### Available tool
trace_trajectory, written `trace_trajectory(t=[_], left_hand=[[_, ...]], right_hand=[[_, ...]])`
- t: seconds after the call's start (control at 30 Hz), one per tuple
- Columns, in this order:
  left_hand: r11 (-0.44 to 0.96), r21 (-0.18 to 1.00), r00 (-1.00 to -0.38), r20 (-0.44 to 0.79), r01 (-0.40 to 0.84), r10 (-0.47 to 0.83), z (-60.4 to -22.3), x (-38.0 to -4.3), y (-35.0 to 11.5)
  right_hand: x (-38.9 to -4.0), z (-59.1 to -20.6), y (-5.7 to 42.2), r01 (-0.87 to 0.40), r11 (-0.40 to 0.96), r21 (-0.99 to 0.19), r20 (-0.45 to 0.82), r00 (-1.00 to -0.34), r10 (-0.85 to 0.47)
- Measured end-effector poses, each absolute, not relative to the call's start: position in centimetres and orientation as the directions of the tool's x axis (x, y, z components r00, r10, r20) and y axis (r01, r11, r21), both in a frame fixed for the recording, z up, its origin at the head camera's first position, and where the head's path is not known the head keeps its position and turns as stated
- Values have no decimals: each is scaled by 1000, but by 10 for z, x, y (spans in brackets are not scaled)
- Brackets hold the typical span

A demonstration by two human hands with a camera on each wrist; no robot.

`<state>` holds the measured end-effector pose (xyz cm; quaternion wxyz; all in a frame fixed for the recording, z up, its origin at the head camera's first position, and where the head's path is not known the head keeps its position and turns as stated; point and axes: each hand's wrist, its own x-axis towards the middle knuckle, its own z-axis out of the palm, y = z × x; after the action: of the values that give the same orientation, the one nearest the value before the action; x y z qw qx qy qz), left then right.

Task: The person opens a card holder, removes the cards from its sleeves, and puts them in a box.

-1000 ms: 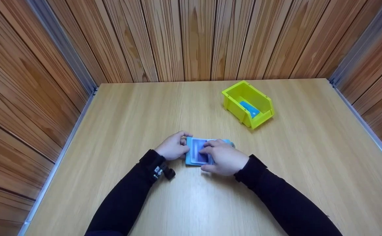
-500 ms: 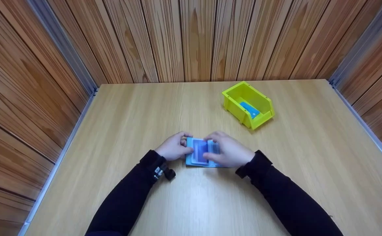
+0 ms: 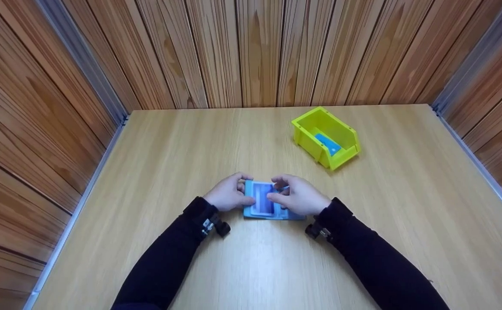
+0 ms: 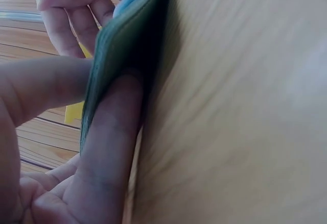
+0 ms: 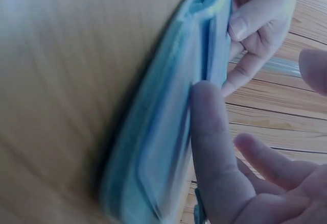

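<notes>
A light blue wallet [image 3: 249, 211] with a pale-framed, bluish window panel [image 3: 263, 209] lies flat near the middle of the table. My left hand [image 3: 227, 193] pinches its left edge; in the left wrist view one finger [image 4: 107, 147] is under the wallet and another lies on top. My right hand [image 3: 304, 196] is over the wallet's right half, its fingers loosely bent. In the right wrist view one straight finger [image 5: 209, 137] touches the wallet [image 5: 168, 127] by a gap along its layers, while another fingertip stands apart from it. What lies inside the gap is hidden.
A yellow-green open-fronted bin [image 3: 307, 140] stands at the back right, with a flat blue piece [image 3: 327, 144] inside. Wood-panelled walls [image 3: 259, 51] rise behind and at both sides of the table [image 3: 182, 146].
My right hand has drawn back from on top of the window panel to its right side and turned, with its fingers lifted. My left hand and the wallet stay nearly in place.
</notes>
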<state>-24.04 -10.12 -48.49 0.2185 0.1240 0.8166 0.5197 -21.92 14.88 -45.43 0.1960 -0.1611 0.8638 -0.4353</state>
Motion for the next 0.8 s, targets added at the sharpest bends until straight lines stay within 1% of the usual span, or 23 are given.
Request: trace_trajectory(t=[0.17,0.27,0.37,0.57,0.8], left_hand=[[452,892,-875,-230,-15,426,-485,-241,-101],[463,886,-877,-233,-14,421,-486,-241,-101],[464,885,-878,-237,-20,415,-486,-241,-101],[430,902,-874,-231,-28,427,-487,-241,-100],[430,902,-875,-245,-48,418,-486,-241,-99]], right_hand=[[-217,-456,146,-134,577,-805,-180,-873,-453],[-217,-458,144,-130,574,-809,-174,-879,-445],[-218,-460,143,-109,543,-833,-168,-885,-435],[-220,-463,143,-29,447,-894,-174,-897,-407],[-222,-465,143,111,356,-928,-260,-876,-405]])
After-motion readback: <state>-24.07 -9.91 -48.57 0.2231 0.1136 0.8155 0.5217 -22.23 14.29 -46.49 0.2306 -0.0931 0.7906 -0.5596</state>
